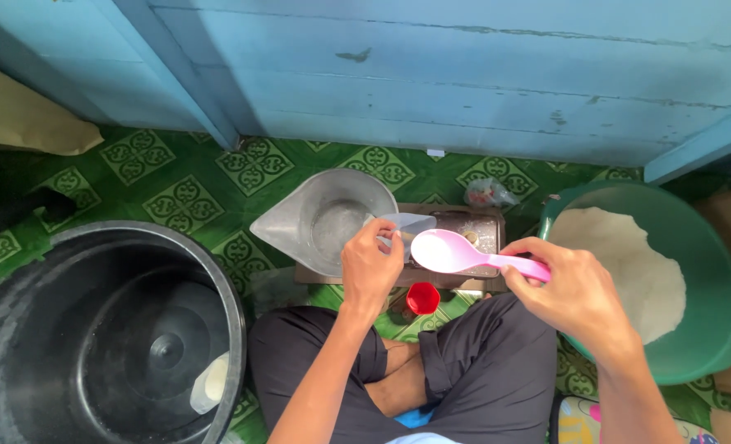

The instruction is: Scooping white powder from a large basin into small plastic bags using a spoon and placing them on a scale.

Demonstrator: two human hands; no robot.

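The person sat cross-legged on a green patterned floor (pixel 185 197), facing a blue plank wall (pixel 464 74). The right hand (pixel 575 292) held a pink spoon (pixel 456 251) by its handle, fingers clamped around the handle's end, with the bowl of the spoon pointing left and hanging above a small brown scale (pixel 481 234). The bowl of the spoon looked empty.

The left hand (pixel 370 263) pinched the mouth of a clear plastic bag (pixel 407 226), thumb and fingers together on its edge; the bag lay over the scale's left part, just beside the spoon's bowl. Whether the bag held anything could not be told.

A metal scoop-shaped pan (pixel 324 218) sat at the scale's left end, touching the left hand's far side. A red cap (pixel 422 298) lay on the floor just in front of the scale, between the knees.

On the right side of the floor stood a green basin (pixel 711 329) holding a heap of white grain (pixel 637 271), close against the right wrist. On the left stood a large black bucket (pixel 20 329), mostly empty, with a small pale piece (pixel 213 382) at its bottom. A small crumpled wrapper (pixel 487 193) lay near the wall behind the scale, and a brown sack (pixel 20 115) rested in the far left corner.
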